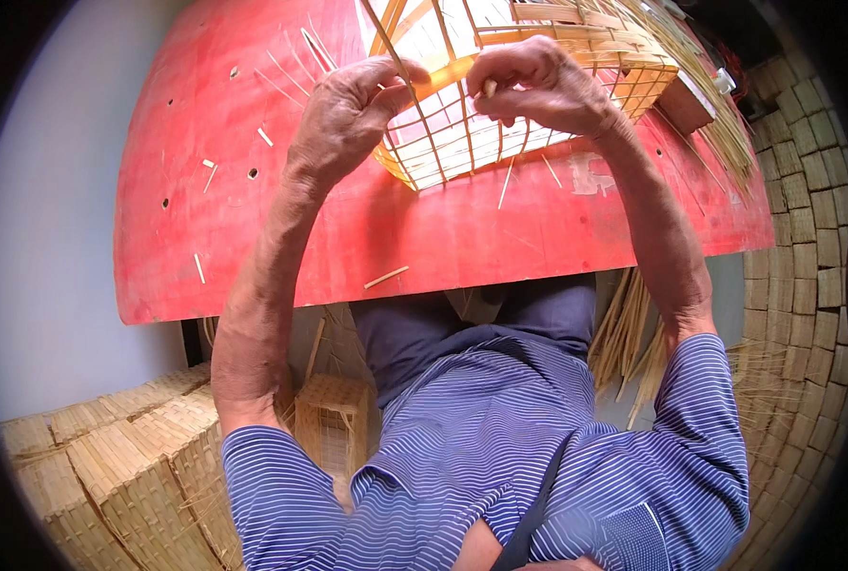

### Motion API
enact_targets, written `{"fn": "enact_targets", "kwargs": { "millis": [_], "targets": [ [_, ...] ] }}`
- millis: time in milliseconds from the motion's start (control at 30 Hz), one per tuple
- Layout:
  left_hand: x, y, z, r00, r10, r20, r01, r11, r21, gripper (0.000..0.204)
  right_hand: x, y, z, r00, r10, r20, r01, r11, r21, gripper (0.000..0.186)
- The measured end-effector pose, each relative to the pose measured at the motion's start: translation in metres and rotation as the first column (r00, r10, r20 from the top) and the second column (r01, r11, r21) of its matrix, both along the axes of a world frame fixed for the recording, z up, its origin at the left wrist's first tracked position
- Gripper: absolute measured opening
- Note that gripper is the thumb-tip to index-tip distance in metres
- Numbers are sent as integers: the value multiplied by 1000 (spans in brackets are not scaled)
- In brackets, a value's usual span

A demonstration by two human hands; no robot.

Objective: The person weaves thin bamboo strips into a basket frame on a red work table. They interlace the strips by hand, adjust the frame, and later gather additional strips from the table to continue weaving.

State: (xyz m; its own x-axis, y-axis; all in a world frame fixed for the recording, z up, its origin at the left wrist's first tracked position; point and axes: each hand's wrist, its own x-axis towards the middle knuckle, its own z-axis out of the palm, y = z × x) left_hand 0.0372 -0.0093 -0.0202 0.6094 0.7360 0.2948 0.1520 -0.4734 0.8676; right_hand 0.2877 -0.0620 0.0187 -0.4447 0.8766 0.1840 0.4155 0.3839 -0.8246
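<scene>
A partly woven bamboo basket (438, 164) lies on the red table at the far side, its open lattice and long loose stakes showing. My left hand (348, 109) is closed at the basket's left side, thumb and fingers pinching a yellow bamboo strip (451, 74) beside an upright stake. To the right, my right hand (543, 90) has its fingers curled and pressed together on the same strip, where it crosses the stakes. The strip's ends are hidden by my fingers. Denser weaving (586, 40) fills the basket's far right part.
A reddish brick (686, 103) touches the basket's right end, beside a bundle of thin bamboo strips (719, 138). Short offcuts (386, 277) lie about the red table (243, 257). Woven boxes (110, 457) are stacked at lower left near a small woven stool (334, 392); more are piled at right (800, 190).
</scene>
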Motion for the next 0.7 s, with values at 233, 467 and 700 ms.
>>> {"fn": "enact_targets", "kwargs": {
  "millis": [233,467,700],
  "targets": [
    [2,7,13,982,-14,-189,30,996,82,15,12,15,2,997,52,-52,-60,983,-175,13],
    [11,0,17,966,76,-246,-58,995,79,13,-10,8,20,937,-44,347,76,994,-79,24],
    [9,-2,8,985,42,-168,-27,996,91,16,-32,6,27,859,-132,495,159,987,-13,28]
  ]
}}
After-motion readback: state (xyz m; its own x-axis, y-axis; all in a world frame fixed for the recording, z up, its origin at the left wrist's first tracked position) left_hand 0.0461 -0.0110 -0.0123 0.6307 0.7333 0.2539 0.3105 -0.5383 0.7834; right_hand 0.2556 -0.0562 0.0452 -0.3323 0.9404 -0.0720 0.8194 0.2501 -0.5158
